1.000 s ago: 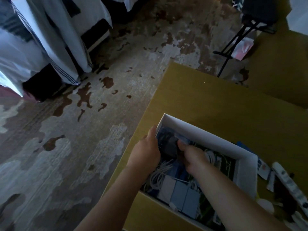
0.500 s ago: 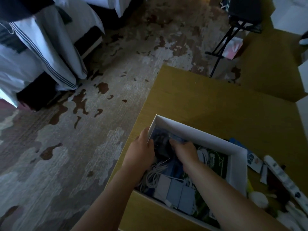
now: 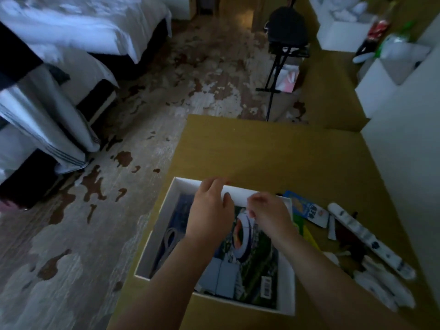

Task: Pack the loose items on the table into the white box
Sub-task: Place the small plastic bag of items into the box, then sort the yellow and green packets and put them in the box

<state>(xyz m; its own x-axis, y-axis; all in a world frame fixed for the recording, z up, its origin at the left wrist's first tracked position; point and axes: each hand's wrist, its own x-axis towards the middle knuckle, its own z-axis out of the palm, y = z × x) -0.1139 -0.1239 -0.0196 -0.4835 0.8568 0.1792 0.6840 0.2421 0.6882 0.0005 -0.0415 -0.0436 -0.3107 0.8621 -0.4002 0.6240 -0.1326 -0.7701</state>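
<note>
Left hand (image 3: 209,215) over the white box (image 3: 287,291), fingers curled at the far wall, grip loose, nothing clearly in it. Right hand (image 3: 270,216) just beside, fingers pinched narrow; whether anything is held, impossible to tell through blur. Inside already: a printed booklet (image 3: 254,265), pale cards (image 3: 221,275), a dark looped strap (image 3: 167,241). Partly done, by the look. Left to pack, right of both hands on the table (image 3: 262,148): a blue packet (image 3: 307,208), a long white tube (image 3: 366,239), blurred white bits.

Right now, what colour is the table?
Mustard yellow-brown, plain; the head view shows the table best.
</note>
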